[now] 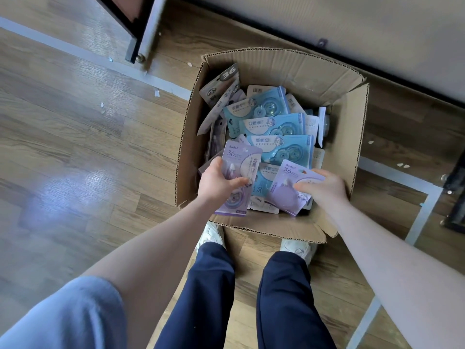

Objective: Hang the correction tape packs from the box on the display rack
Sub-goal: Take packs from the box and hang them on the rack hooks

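Two hands reach into the cardboard box (347,137) on the floor — left hand (216,183) grips a purple correction tape pack (239,172), right hand (324,187) pinches another purple pack (289,187) — blue packs (274,124) piled behind.

Cardboard box (349,137): one. Purple correction tape packs (240,159) held above it: two. Blue packs (266,104) face up inside: at least four. Hands (216,183): two.

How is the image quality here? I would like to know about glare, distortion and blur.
Head view: a pale glare patch lies on the wood floor at left; wide-angle distortion bends the floor lines and the cardboard box; the purple pack in the left hand is readable, though small print is soft.
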Demonstrator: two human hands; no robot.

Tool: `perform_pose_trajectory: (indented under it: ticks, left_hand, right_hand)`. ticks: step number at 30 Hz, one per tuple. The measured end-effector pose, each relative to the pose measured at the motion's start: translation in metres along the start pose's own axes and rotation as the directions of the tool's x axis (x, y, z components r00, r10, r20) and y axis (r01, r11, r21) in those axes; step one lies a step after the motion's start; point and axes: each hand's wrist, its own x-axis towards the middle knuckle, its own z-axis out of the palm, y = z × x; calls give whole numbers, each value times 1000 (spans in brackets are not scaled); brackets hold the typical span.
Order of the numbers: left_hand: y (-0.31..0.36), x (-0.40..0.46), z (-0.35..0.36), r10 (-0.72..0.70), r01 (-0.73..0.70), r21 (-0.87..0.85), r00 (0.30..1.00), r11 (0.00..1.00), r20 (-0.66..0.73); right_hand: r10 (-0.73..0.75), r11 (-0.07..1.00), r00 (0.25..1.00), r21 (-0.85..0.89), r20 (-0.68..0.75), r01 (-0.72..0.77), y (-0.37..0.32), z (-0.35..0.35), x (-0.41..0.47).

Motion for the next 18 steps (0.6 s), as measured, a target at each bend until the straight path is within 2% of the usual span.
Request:
perform_pose_trajectory:
  ticks: [3,6,9,18]
  left_hand:
    - [1,-4,-2,5,-6,-42,1000,999,-2]
    - [3,-7,-6,18,-18,-61,1000,998,-7]
    - [9,-11,-12,33,-34,-43,999,998,-16]
    - [60,-39,-51,135,-138,-32,987,990,-82]
  right_hand:
    - [107,990,994,94,-32,-104,10,6,-1]
    - [116,986,993,126,-33,-111,8,8,-6]
    - [56,986,998,158,7,-56,-7,5,-13]
    - [-148,972,987,174,-61,157,-79,-26,-52]
